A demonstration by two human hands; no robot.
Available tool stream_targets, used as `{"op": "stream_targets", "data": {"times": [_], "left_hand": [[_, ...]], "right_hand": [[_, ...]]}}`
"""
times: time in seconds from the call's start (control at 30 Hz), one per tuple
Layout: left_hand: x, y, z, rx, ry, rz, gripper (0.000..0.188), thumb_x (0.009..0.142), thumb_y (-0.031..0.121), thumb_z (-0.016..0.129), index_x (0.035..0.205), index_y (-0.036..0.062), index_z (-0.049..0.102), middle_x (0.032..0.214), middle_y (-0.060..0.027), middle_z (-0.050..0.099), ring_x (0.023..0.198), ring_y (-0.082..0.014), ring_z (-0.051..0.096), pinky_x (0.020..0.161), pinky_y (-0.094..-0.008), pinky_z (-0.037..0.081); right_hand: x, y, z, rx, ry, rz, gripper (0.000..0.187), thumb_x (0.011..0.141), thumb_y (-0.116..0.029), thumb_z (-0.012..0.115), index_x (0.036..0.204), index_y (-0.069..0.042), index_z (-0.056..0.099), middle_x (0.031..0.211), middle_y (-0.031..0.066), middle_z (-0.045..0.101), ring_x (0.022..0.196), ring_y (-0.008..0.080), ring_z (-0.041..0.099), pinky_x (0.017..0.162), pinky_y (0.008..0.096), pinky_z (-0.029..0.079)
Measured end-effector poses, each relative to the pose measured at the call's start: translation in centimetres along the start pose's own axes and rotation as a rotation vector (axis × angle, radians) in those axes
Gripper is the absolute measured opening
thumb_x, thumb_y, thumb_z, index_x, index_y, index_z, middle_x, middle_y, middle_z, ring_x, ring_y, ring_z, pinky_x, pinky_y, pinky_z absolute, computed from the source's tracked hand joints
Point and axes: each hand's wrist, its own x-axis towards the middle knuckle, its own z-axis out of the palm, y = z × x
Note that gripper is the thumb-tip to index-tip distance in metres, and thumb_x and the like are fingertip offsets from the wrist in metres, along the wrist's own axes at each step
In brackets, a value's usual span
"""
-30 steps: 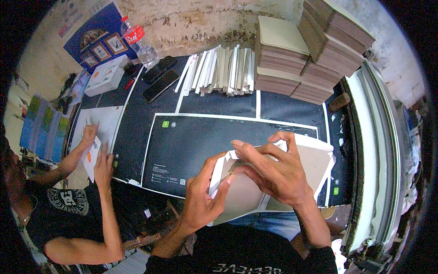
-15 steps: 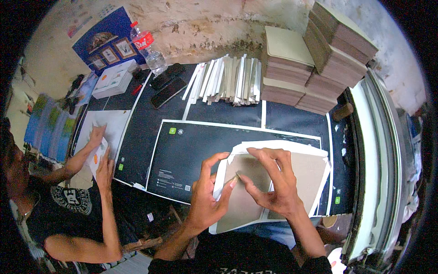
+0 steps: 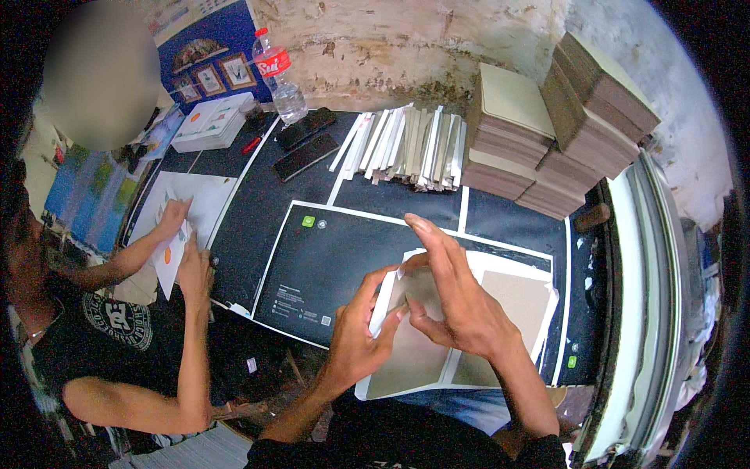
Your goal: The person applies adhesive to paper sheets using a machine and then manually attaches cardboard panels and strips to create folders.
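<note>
An unfinished hardcover book cover, grey board panels edged with white paper, rests tilted at the table's front edge before me. My left hand grips its left edge, the thumb on the inner board and the fingers round the outside. Over the upper left part is my right hand, its fingers stretched up past the far edge. The right thumb is bent down close to the left thumb tip; whether it touches the board I cannot tell. White paper margin shows along the left side and at the upper corner.
Grey boards stand in tall stacks at the back right, beside a pile of paper strips. Two phones and a plastic bottle are further left. A co-worker's hands handle a printed sheet at far left. Metal machine borders the right.
My right hand's fingers have straightened and lifted from the cover's upper edge, where they were curled. My left hand keeps its hold. The view has shifted slightly.
</note>
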Motion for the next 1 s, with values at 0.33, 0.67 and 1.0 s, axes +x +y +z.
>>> {"op": "stream_targets", "data": {"times": [0.33,0.67,1.0], "left_hand": [[-0.1,-0.7,-0.2,-0.035,0.006,-0.032,0.051,0.09,-0.002,0.058,0.14,0.003,0.046,0.12,-0.0255,0.066,0.117,-0.0325,0.066,0.092,-0.0383,0.053],[0.1,-2.9,0.3,-0.005,0.076,0.122,0.052,0.087,-0.003,0.06,0.137,0.0032,0.046,0.118,-0.0259,0.064,0.116,-0.0453,0.061,0.087,-0.0452,0.052],[4.3,-11.0,-6.9,0.156,0.187,-0.167,0.051,0.087,0.008,0.074,0.132,0.0064,0.05,0.111,-0.0168,0.068,0.103,-0.0238,0.067,0.09,-0.0392,0.053]], "right_hand": [[0.9,-0.1,-0.1,-0.046,-0.043,-0.023,0.107,0.074,-0.001,0.078,0.158,-0.007,0.012,0.161,0.0214,0.022,0.147,0.0448,0.028,0.113,0.059,0.034],[0.8,0.8,1.6,-0.004,-0.005,0.092,0.108,0.071,0.006,0.074,0.159,-0.008,0.013,0.157,0.0205,0.032,0.133,0.0407,0.046,0.113,0.0496,0.036],[-3.1,6.5,4.8,-0.114,0.663,0.122,0.061,0.083,0.003,0.072,0.14,-0.004,0.052,0.123,0.0187,0.067,0.083,0.0213,0.07,0.088,0.0358,0.053]]}}
